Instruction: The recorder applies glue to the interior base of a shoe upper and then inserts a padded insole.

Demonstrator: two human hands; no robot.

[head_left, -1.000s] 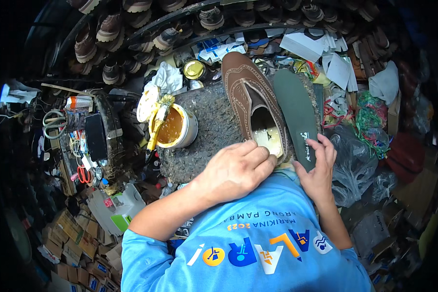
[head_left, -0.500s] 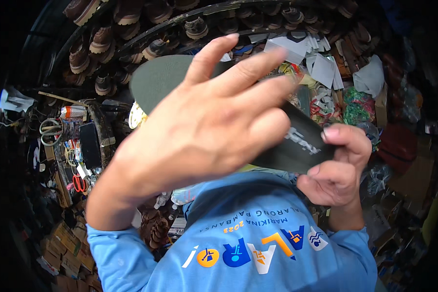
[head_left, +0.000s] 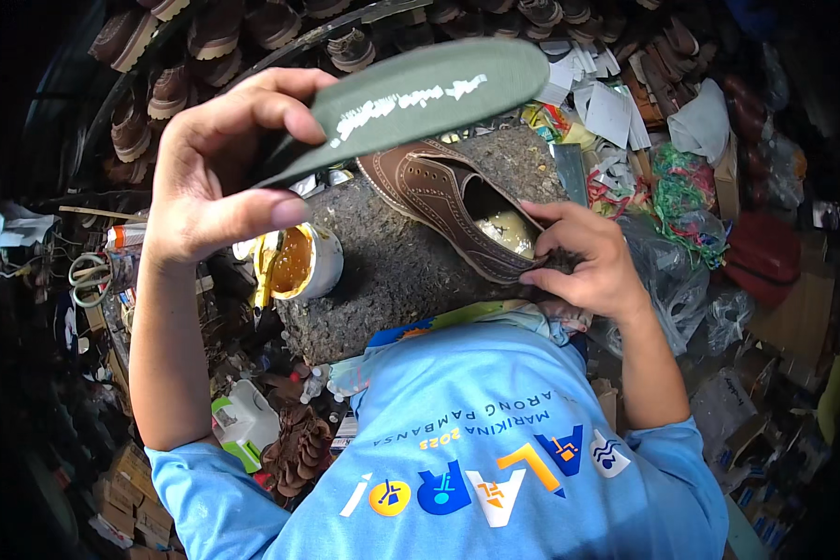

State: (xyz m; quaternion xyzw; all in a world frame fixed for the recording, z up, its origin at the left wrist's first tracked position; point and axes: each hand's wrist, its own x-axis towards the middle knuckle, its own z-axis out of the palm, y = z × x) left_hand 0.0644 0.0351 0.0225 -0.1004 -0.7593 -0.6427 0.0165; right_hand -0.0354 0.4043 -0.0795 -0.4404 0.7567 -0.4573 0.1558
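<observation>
My left hand (head_left: 229,163), raised at upper left, pinches one end of a dark green insole (head_left: 439,89) with whitish marks on it. The insole stretches rightward, overlapping the toe of a brown lace-up style shoe (head_left: 429,191) with perforated trim and no laces showing. My right hand (head_left: 583,257) grips that shoe by its heel, thumb and fingers on the back rim. A pale, wet-looking patch covers the inside of the heel. Left of the shoe stands a white tub (head_left: 325,266) of amber paste, with a yellow-handled tool in it.
A rough dark block (head_left: 355,322) lies under the shoe and tub. Rows of brown shoes (head_left: 350,51) fill shelves at the back. White sheets (head_left: 607,112), plastic bags (head_left: 667,280) and scraps crowd the right. Green-handled scissors (head_left: 89,280) hang at left.
The insole's end has left my right hand; my left hand now holds the insole, swung round to point right. My right hand has taken the shoe's heel. Shoe and tub have come into sight.
</observation>
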